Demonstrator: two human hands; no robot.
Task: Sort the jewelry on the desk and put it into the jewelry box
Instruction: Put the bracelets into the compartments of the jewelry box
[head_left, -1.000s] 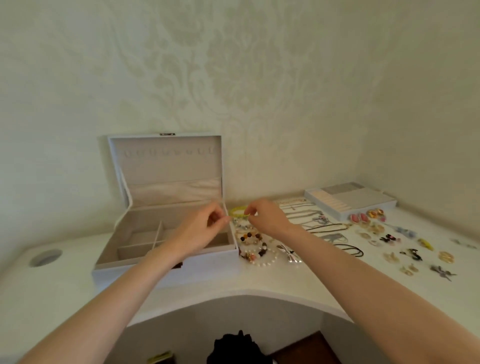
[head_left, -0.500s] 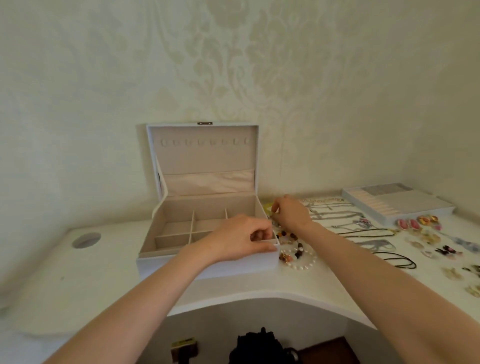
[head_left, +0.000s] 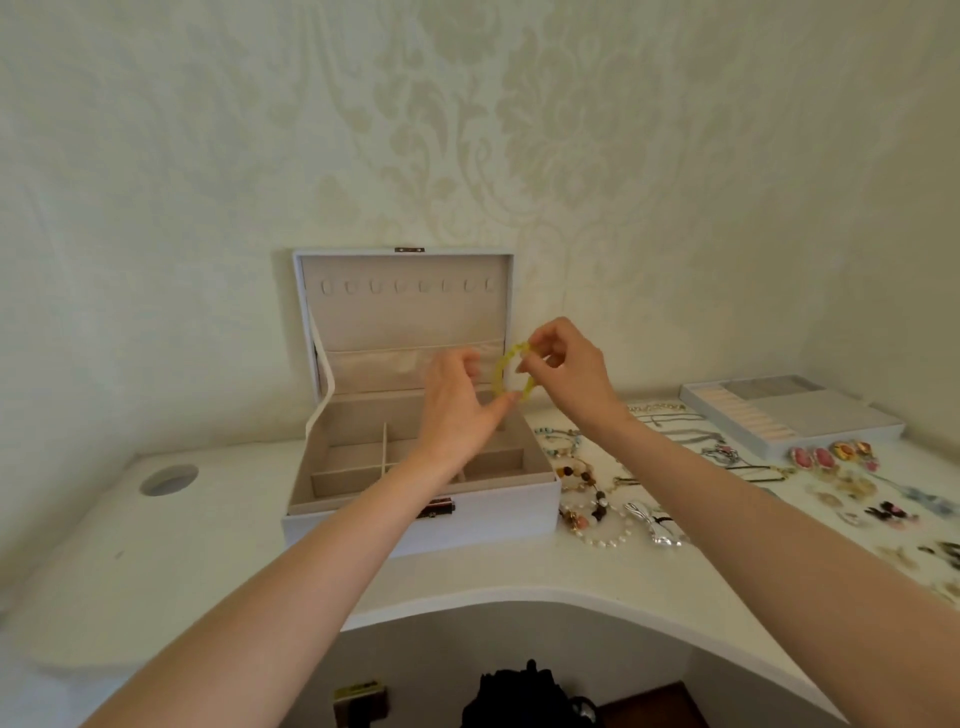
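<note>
I judge the sorting barely begun. My right hand (head_left: 563, 371) has its fingers (head_left: 537, 345) pinched on the top of a yellow bracelet (head_left: 501, 371), which hangs as a loop in the air, above the box (head_left: 426, 525) at its right rear corner. My left hand (head_left: 457, 410) is just beside the loop, its thumb reaching the lower end. Those fingers are blurred, so I cannot tell whether they grip the loop or only steady it.

Below the fingers the box stands open, and I see no jewelry in the compartments that show. Nearly everything is left. Beaded bracelets (head_left: 587, 488) lie on the worktop (head_left: 156, 561) below and right of my right fingers. Necklaces (head_left: 675, 421) lie further right, and many small pieces (head_left: 841, 483) lie beyond them, near a tray (head_left: 810, 421).

My left hand and forearm cover the box's middle and right compartments, so something may already lie there. The small pieces far right are too blurred to name, and some run off the frame edge. My right forearm crosses over part of the necklaces. The row of tabs inside the lid (head_left: 405, 306) above the left fingers looks bare.
</note>
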